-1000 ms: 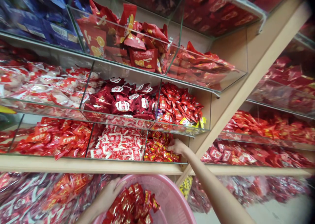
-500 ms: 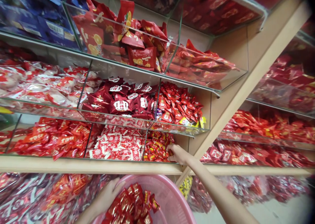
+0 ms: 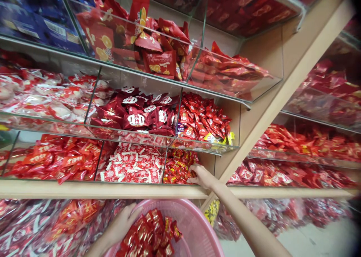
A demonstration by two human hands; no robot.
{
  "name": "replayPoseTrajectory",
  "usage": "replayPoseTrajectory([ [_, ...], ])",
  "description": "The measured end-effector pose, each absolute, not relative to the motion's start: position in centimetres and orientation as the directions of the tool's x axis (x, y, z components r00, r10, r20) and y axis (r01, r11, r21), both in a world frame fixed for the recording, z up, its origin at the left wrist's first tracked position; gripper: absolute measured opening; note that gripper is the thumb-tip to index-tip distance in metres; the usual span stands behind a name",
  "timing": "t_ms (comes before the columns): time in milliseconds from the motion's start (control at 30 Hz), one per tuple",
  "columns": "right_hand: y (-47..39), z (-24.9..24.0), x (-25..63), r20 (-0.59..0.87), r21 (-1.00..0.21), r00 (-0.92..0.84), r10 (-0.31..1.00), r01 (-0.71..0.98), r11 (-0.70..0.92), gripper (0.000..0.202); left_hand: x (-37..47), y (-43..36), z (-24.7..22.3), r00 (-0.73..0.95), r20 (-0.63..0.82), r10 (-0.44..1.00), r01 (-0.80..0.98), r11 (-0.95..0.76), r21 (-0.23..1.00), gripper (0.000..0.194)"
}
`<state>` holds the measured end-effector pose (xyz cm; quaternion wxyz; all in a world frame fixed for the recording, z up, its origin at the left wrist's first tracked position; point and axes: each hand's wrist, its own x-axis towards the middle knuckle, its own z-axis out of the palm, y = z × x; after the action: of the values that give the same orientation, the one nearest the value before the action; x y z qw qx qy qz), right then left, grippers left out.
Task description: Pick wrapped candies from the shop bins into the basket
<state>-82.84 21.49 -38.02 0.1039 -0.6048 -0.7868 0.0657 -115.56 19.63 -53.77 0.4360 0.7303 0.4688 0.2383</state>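
Note:
My right hand (image 3: 200, 177) reaches into the lowest right compartment, its fingers curled at the edge of a heap of small red-and-yellow wrapped candies (image 3: 176, 168). A little red wrapper shows between the fingertips; how many pieces they hold is hidden. Below the shelf, my left hand (image 3: 124, 222) is closed over the left rim of a pink plastic basket (image 3: 208, 227). Red and gold wrapped candies (image 3: 149, 232) lie heaped inside that basket.
Clear dividers split the shelves. Left of my right hand are white-and-red candies (image 3: 134, 164); above are small red packets (image 3: 201, 116) and maroon packets (image 3: 138, 114). A slanting wooden post (image 3: 263, 102) stands at the right. Bagged sweets (image 3: 31, 230) lie under the wooden ledge (image 3: 84, 189).
My right hand has shifted slightly left over the candy heap, its fingers still curled. The left hand and the basket have hardly moved. The whole view has drifted a little.

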Motion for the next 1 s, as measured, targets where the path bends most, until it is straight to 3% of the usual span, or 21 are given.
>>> replayPoseTrajectory([
  [567,20.5,-36.6,-82.4,0.176,-0.247,-0.206,0.963,0.937,0.246,0.02,-115.5,19.7,-53.6,0.45,-0.075,0.89,0.546,-0.207,0.812,0.053],
  [800,17.3,-33.0,-84.1,0.293,-0.43,-0.059,0.954,0.883,0.186,0.027,-115.5,19.4,-52.9,0.464,-0.064,0.884,0.521,-0.214,0.826,0.052],
  [933,13.5,-32.8,-86.6,0.152,-0.585,-0.146,0.978,0.784,0.208,0.025,-115.4,19.4,-52.6,0.457,-0.074,0.887,0.512,-0.194,0.837,0.052],
  [1000,11.9,-34.9,-87.4,0.058,-0.558,-0.189,0.98,0.808,0.189,0.022,-115.4,19.4,-52.7,0.445,-0.082,0.892,0.513,-0.179,0.84,0.053],
])
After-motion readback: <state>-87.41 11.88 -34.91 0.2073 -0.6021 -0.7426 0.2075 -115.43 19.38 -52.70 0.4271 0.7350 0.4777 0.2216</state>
